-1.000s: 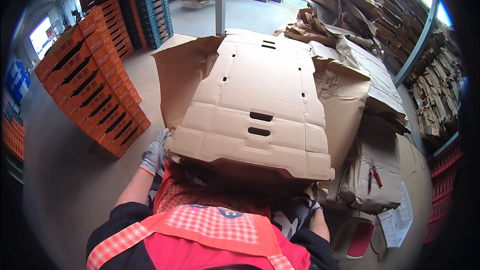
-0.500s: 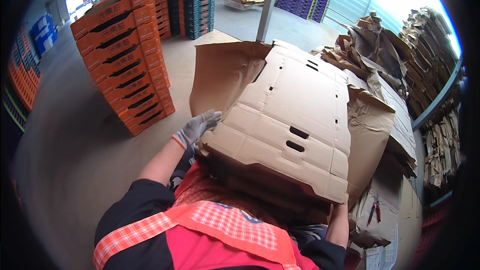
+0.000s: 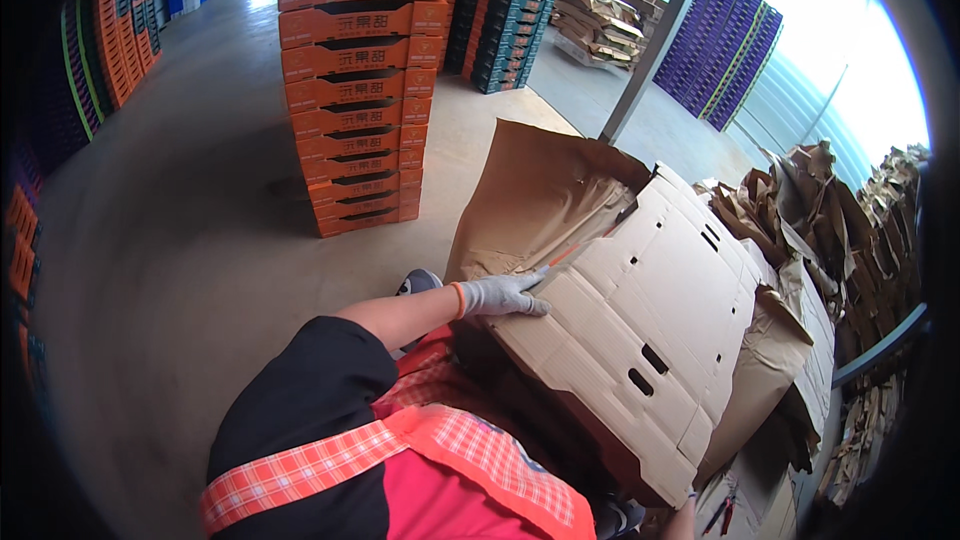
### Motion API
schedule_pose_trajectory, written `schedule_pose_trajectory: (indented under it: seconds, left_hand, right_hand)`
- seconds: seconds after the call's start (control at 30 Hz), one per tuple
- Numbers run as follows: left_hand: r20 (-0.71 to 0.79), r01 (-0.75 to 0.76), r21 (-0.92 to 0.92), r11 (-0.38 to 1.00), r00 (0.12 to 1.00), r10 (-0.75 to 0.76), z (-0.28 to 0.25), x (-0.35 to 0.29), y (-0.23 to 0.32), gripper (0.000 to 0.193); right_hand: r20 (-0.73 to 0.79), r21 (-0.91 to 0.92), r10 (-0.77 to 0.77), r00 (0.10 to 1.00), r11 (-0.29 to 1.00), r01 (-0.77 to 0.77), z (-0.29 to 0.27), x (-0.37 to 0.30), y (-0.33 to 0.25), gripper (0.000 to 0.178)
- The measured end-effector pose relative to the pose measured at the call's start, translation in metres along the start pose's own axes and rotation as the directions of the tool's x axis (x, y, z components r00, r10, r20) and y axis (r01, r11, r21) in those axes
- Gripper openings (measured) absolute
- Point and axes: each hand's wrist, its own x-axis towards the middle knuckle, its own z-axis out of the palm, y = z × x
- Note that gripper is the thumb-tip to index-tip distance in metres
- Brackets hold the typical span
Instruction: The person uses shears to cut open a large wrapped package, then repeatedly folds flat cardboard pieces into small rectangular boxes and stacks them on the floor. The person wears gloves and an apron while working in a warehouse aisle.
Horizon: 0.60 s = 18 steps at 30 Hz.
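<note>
A stack of flat brown cardboard box blanks with dark slots lies tilted in front of me on brown wrapping paper. My left hand, in a grey glove with an orange cuff, grips the left edge of the top blank. A strip of orange shows along that edge, just beyond the fingers. At the near right corner of the blanks is my right hand, closed on the corner. Most of its fingers are hidden beneath the cardboard.
Orange crates stand in a tall stack ahead on the left. A metal post rises behind the blanks. Crumpled brown paper is heaped at the right. Red-handled pliers lie near the lower right. Purple crates stand farther back.
My left hand has moved from beside the blanks onto the edge of the top one. The view has swung left, so the scene sits farther right.
</note>
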Motion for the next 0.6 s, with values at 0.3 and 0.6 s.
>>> schedule_pose_trajectory:
  seconds: [0.3,0.6]
  left_hand:
    - [-0.152,0.161,-0.088,0.983,0.973,-0.173,-0.010,0.115,0.052,0.118]
    - [-0.258,0.147,0.311,0.939,0.964,-0.065,-0.019,0.105,0.063,0.073]
  right_hand:
    - [-0.306,-0.347,-0.334,0.891,0.911,0.223,0.019,0.060,-0.171,0.089]
    - [-0.262,-0.594,-0.574,0.776,0.730,0.339,0.026,0.001,-0.177,0.074]
